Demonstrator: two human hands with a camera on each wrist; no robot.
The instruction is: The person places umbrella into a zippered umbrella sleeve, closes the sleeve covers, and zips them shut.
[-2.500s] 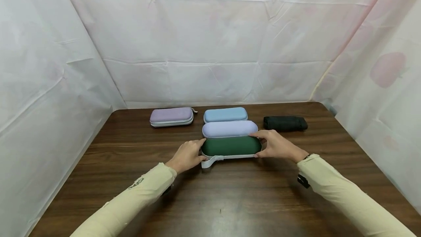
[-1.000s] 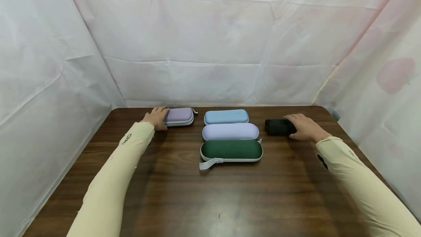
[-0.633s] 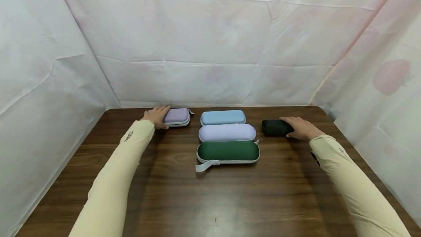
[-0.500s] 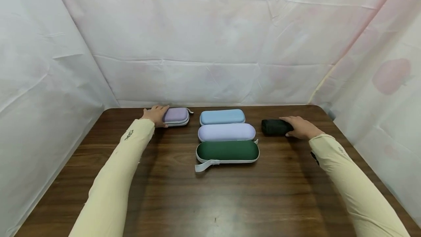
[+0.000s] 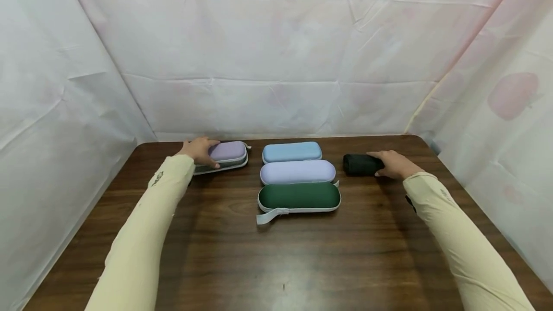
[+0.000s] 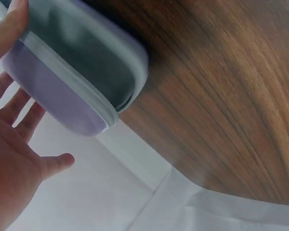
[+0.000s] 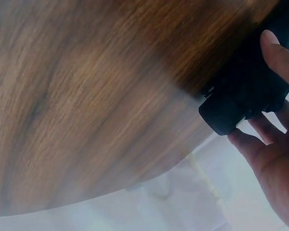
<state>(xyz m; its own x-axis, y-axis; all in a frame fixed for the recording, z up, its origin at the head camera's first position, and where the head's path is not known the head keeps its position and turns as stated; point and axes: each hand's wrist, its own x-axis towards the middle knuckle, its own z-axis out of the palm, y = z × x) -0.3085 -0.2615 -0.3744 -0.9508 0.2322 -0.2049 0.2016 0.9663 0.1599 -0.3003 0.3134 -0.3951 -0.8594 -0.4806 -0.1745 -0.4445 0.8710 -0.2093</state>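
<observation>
At the back left, my left hand grips the light purple zip case, with the thumb on its near edge and fingers along the far side. Its two halves are parted; in the left wrist view the dark grey inside shows beside the purple shell. At the back right, my right hand holds a black rolled bundle by its right end, with the thumb in front and fingers behind. The right wrist view shows crumpled fabric and a smooth, rounded black end.
Between the hands, three closed oblong cases lie in a column: light blue, lavender and dark green with a grey strap. Pale sheets hang around the back and sides of the brown wooden table.
Both hands have left the green case, the left moving to the purple case and the right to the black bundle. Over the last half second the purple case's halves have come apart.
</observation>
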